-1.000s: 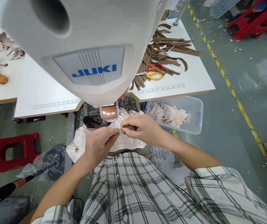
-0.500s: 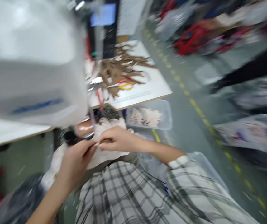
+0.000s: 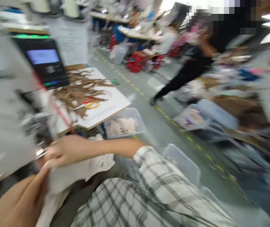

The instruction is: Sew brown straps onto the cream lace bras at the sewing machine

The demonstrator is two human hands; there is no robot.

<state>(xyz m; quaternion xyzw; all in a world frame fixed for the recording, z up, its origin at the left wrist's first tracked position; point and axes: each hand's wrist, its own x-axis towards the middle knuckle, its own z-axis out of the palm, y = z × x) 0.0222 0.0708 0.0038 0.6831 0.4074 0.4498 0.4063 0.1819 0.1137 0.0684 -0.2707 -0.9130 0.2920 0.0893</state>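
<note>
Pale fabric (image 3: 71, 173) hangs below my two hands over my lap. My right hand (image 3: 66, 150) is closed on its upper edge, close to the metal parts of a sewing machine (image 3: 37, 126). At the lower left, my left hand (image 3: 28, 195) pinches the same fabric; its fingertips nearly meet those of my right hand. Motion blur smears both hands and the machine parts.
On the white table (image 3: 116, 102) lie brown fabric strips (image 3: 80, 90) and scissors (image 3: 91, 103) with red and yellow handles. A clear bin (image 3: 125, 124) with pale pieces stands beside it. A person in black (image 3: 186, 74) is in the aisle, near heaped materials.
The view has swung up and right, showing more of the room. Both hands appear further left, and the pale fabric is now stretched out below them.
</note>
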